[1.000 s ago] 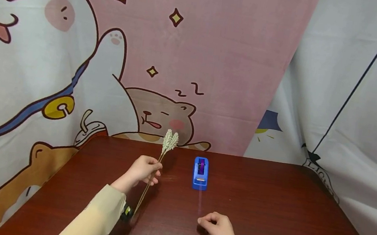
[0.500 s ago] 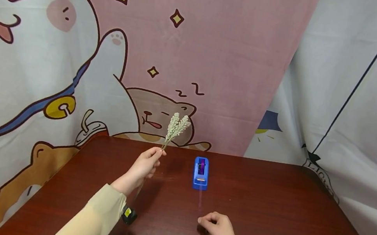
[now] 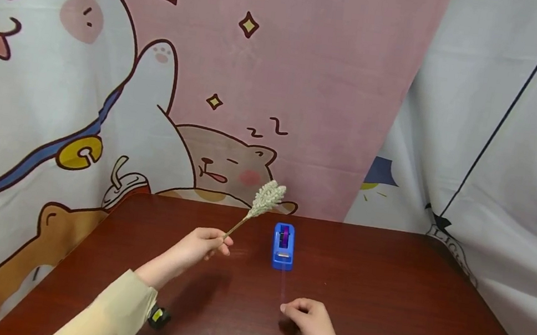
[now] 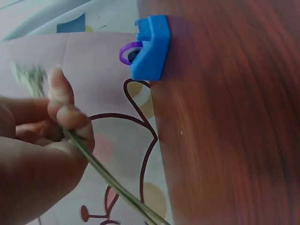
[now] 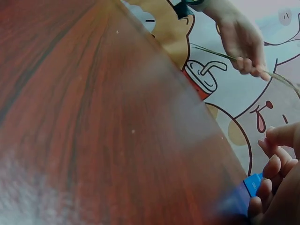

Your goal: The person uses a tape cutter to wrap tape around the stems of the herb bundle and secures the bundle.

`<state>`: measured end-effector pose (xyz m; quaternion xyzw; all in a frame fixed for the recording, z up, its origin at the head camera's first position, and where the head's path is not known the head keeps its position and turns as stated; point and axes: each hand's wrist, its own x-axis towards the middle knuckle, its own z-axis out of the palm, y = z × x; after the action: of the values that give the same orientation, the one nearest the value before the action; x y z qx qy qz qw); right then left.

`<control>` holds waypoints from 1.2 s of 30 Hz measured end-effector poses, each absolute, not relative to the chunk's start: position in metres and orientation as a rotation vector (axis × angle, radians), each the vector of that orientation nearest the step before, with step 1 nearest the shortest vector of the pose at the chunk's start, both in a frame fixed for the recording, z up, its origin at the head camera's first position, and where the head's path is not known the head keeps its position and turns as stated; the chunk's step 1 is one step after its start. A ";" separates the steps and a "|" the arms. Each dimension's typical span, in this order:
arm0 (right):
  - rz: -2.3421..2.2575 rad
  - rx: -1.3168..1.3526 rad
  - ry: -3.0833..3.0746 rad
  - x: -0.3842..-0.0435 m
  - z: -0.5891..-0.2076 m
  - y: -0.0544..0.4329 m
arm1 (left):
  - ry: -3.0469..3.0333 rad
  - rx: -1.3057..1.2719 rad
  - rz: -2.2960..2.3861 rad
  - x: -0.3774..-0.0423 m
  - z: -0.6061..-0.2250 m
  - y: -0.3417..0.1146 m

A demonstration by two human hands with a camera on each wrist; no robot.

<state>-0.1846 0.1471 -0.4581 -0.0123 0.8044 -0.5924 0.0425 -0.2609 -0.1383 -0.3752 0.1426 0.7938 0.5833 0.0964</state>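
My left hand (image 3: 203, 246) grips thin stems with cream flower heads (image 3: 267, 198), the look of a dried flower spray. It is held above the table, tilted up and to the right. In the left wrist view, the bare stems (image 4: 112, 180) run out below my fingers. A blue tape dispenser (image 3: 291, 244) with a purple-rimmed roll stands on the table to the right of that hand. From its front, a clear tape strip (image 3: 283, 286) stretches toward me. My right hand (image 3: 312, 324) pinches the strip's end between thumb and forefinger, low over the table.
The dark red-brown table (image 3: 384, 293) reaches back to a cartoon-printed cloth (image 3: 337, 98) hanging behind it. A white cloth (image 3: 498, 179) hangs along the right side. A small black device (image 3: 159, 317) is by my left cuff.
The flower spray has been turned in my left hand; its heads rose, then dropped and swung right. My right hand keeps its pinch on the tape, nearly still.
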 end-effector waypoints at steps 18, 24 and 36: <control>-1.833 0.033 2.397 -0.191 -0.425 0.157 | 2.106 0.968 1.113 -0.209 -0.368 -0.210; -1.817 -0.021 2.396 -0.195 -0.418 0.158 | 2.152 0.931 0.992 -0.199 -0.376 -0.180; -1.785 -0.120 2.352 -0.205 -0.402 0.150 | 2.503 0.956 0.790 -0.201 -0.402 -0.116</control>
<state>-0.2053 0.1505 -0.4022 -0.0404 0.7926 -0.6013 0.0931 -0.2009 -0.1159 -0.4020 0.3372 0.8824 0.2786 0.1732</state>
